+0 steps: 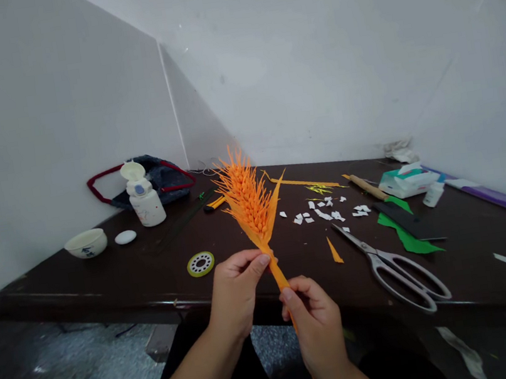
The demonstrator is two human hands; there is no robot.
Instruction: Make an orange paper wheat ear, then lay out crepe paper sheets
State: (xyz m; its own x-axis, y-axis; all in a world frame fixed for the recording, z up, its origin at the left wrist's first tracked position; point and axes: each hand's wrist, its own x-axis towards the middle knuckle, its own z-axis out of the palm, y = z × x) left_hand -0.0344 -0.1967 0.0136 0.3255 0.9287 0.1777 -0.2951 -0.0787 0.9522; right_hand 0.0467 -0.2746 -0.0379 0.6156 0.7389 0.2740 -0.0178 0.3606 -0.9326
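Observation:
An orange paper wheat ear (249,199) stands nearly upright in front of me, its bristly head above the table's front edge. Pointed orange leaves flank the head. My left hand (236,290) pinches the wrapped stem just below the head between thumb and fingers. Lower on the same stem, my right hand (314,316) is closed around it, thumb on top. A thin tail of the stem hangs below that hand. On the table to the right lie a cut orange paper triangle (334,251) and large scissors (395,269), blades pointing away to the left.
Dark table (142,275) against white walls. At left are a bowl (86,245), a white oval object (126,237), a bottle (145,202), a bag (165,177) and a tape roll (201,264). At right: white paper bits (326,213), green paper (407,236), a tissue pack (406,180) and a small bottle (434,193).

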